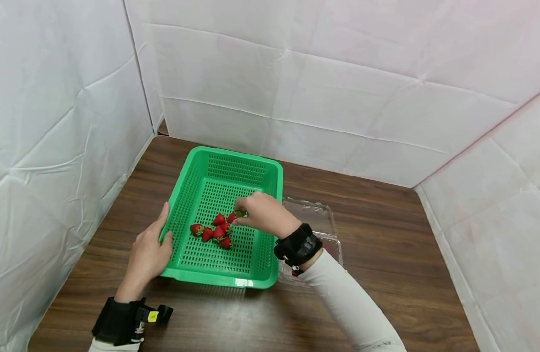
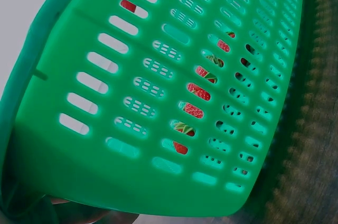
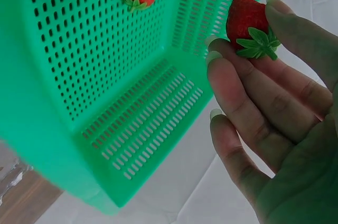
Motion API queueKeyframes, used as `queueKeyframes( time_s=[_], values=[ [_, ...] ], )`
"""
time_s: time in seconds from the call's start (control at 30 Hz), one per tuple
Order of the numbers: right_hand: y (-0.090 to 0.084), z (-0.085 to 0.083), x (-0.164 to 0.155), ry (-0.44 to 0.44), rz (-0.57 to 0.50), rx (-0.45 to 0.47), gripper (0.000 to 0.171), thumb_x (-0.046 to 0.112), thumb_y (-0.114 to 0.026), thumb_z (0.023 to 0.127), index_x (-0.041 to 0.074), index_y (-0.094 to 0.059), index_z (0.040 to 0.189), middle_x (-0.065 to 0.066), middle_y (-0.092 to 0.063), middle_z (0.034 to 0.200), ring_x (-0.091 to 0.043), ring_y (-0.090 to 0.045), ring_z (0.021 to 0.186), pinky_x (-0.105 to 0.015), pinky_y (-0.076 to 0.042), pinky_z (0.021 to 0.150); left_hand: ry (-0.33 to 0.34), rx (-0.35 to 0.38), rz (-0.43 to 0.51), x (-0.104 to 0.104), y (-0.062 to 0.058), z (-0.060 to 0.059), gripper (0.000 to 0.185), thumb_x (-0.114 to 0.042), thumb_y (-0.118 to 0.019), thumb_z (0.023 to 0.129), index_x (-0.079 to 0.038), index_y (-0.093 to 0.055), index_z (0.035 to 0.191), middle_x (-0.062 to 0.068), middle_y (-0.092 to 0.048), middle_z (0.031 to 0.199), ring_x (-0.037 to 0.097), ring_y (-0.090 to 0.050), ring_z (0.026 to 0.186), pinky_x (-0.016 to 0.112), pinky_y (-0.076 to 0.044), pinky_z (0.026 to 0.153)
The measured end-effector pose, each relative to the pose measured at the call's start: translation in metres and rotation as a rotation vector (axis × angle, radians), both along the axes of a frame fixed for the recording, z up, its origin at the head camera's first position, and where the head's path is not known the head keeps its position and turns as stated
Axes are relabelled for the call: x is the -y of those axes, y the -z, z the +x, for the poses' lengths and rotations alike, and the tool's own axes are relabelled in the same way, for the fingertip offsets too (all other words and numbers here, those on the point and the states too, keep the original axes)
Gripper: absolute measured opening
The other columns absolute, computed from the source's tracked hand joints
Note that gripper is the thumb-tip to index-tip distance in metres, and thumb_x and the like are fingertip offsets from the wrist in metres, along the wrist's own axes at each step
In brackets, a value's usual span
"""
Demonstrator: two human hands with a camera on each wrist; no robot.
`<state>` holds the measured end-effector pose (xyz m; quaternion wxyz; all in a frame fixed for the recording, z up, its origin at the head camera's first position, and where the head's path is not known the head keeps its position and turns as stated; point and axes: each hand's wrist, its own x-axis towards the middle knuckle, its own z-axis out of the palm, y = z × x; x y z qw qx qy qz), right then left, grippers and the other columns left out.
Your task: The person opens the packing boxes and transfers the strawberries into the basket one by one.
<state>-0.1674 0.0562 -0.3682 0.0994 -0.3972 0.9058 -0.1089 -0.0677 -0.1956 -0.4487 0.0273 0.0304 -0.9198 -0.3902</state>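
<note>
Green, slotted basket: left hand grips it, right hand pinches a conical strawberry.

Our right hand pinches one red, cone-shaped strawberry with green leaves over the rectangular, perforated green plastic basket; our left hand grips the basket's side rim. Several red, green-leaved strawberries lie clustered inside.

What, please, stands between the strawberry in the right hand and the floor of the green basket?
Nothing visible does. The right hand pinches the strawberry above the green basket, inside its rim. Other strawberries lie close beside it; whether one is directly beneath, I cannot tell.
</note>
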Motion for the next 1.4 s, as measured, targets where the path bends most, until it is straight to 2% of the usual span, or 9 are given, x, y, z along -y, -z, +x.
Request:
queueKeyframes(
  time_s=[0.17, 0.37, 0.63, 0.83, 0.9, 0.97, 1.07, 1.27, 1.4],
  values=[
    [0.004, -0.007, 0.013, -0.016, 0.044, 0.008, 0.021, 0.029, -0.066, 0.091, 0.016, -0.07, 0.107, 0.001, -0.07, 0.096, -0.008, -0.061, 0.08, -0.022, -0.047, 0.074, 0.002, 0.014, 0.01, 0.0, -0.001, 0.0, 0.069, -0.008, -0.046, 0.099, -0.02, -0.01, 0.157, 0.032, -0.038, 0.147, 0.053, -0.048, 0.121, 0.065, -0.044, 0.088],
    [0.009, -0.014, 0.026, -0.026, 0.086, 0.034, 0.018, 0.028, -0.066, 0.091, 0.015, -0.072, 0.103, 0.001, -0.071, 0.092, -0.009, -0.06, 0.072, -0.021, -0.043, 0.068, 0.002, 0.011, 0.011, 0.0, -0.001, 0.0, 0.069, -0.007, -0.047, 0.099, -0.02, -0.011, 0.157, 0.031, -0.039, 0.147, 0.053, -0.049, 0.121, 0.064, -0.044, 0.088],
    [0.017, -0.021, 0.046, -0.053, 0.147, 0.057, 0.025, 0.025, -0.067, 0.091, 0.014, -0.072, 0.113, -0.002, -0.073, 0.107, -0.01, -0.068, 0.089, -0.022, -0.052, 0.081, -0.002, -0.001, 0.018, 0.0, 0.0, 0.0, 0.069, -0.007, -0.047, 0.099, -0.019, -0.011, 0.157, 0.032, -0.039, 0.146, 0.053, -0.048, 0.123, 0.065, -0.043, 0.089],
    [0.024, -0.026, 0.059, -0.042, 0.176, 0.095, 0.016, 0.025, -0.068, 0.091, 0.017, -0.073, 0.104, 0.006, -0.069, 0.091, -0.004, -0.058, 0.071, -0.019, -0.046, 0.07, 0.003, -0.005, 0.018, 0.001, 0.001, 0.0, 0.069, -0.006, -0.047, 0.098, -0.019, -0.011, 0.157, 0.032, -0.039, 0.146, 0.052, -0.048, 0.123, 0.065, -0.043, 0.09],
    [0.027, -0.028, 0.063, -0.038, 0.186, 0.101, 0.01, 0.026, -0.067, 0.092, 0.017, -0.07, 0.091, 0.008, -0.058, 0.076, -0.004, -0.048, 0.062, -0.018, -0.04, 0.064, 0.004, -0.007, 0.015, 0.001, 0.001, 0.0, 0.069, -0.006, -0.047, 0.098, -0.019, -0.012, 0.157, 0.032, -0.04, 0.146, 0.052, -0.048, 0.123, 0.065, -0.043, 0.09],
    [0.029, -0.028, 0.067, -0.037, 0.195, 0.099, 0.017, 0.026, -0.067, 0.092, 0.018, -0.062, 0.078, 0.008, -0.043, 0.066, -0.005, -0.037, 0.058, -0.018, -0.033, 0.059, 0.004, -0.007, 0.012, 0.001, 0.001, 0.0, 0.069, -0.006, -0.047, 0.098, -0.019, -0.012, 0.157, 0.032, -0.04, 0.145, 0.052, -0.048, 0.122, 0.065, -0.043, 0.09],
    [0.034, -0.029, 0.074, -0.035, 0.217, 0.077, 0.03, 0.029, -0.066, 0.092, 0.017, -0.048, 0.071, 0.005, -0.025, 0.065, -0.008, -0.026, 0.058, -0.021, -0.025, 0.058, 0.003, -0.004, 0.01, 0.002, 0.001, 0.0, 0.069, -0.006, -0.047, 0.098, -0.019, -0.011, 0.157, 0.032, -0.041, 0.145, 0.052, -0.048, 0.123, 0.065, -0.043, 0.091],
    [0.05, -0.032, 0.085, -0.032, 0.241, 0.02, 0.031, 0.029, -0.067, 0.091, 0.019, -0.045, 0.071, 0.006, -0.023, 0.065, -0.008, -0.026, 0.057, -0.021, -0.024, 0.058, 0.007, -0.004, 0.005, 0.002, 0.001, 0.0, 0.07, -0.007, -0.047, 0.099, -0.02, -0.01, 0.157, 0.033, -0.04, 0.145, 0.053, -0.048, 0.122, 0.065, -0.043, 0.089],
    [0.053, -0.03, 0.089, -0.03, 0.248, 0.015, 0.02, 0.028, -0.068, 0.091, 0.018, -0.056, 0.077, 0.007, -0.033, 0.063, -0.007, -0.032, 0.056, -0.021, -0.026, 0.057, 0.013, 0.005, 0.008, 0.002, 0.0, 0.0, 0.069, -0.007, -0.046, 0.099, -0.019, -0.01, 0.157, 0.033, -0.039, 0.146, 0.053, -0.048, 0.122, 0.065, -0.043, 0.09]
  ],
)
